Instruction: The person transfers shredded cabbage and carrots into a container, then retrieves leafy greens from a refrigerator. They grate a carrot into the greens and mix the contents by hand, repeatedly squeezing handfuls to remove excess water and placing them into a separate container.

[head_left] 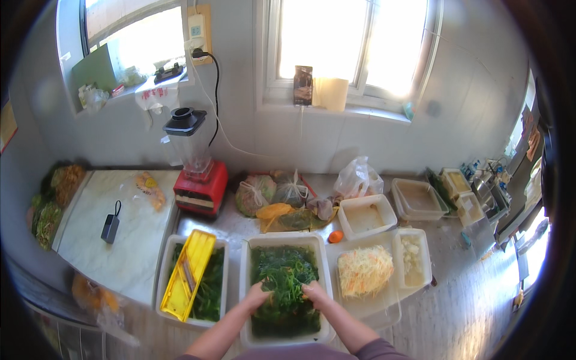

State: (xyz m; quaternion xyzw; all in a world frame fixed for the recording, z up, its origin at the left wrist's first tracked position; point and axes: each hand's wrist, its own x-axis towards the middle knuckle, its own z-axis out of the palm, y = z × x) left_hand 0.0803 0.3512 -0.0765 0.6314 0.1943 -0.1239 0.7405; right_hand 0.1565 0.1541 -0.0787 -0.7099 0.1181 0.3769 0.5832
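Observation:
Dark leafy greens (290, 274) lie in water in a white plastic tub (326, 274) before me. From the left side my left hand (261, 294) grips a bunch of them. My right hand (315, 292) holds the same heap from the opposite side, and the fingers of both hands are partly hidden among the leaves. To the left, a yellow mandoline slicer (189, 274) lies slanted across another white tub (225, 270), which also contains greens. On the right, a mound of shredded white and orange vegetable (365, 272) sits on a pale tray (360, 310).
A white container (427, 261) of pale pieces stands beyond the shreds. Behind are an empty white tub (366, 216), a carrot piece (335, 236) and tied plastic bags (256, 193). A red-based blender (200, 189) stands by a marble-look board (90, 216) bearing a small dark device (110, 228).

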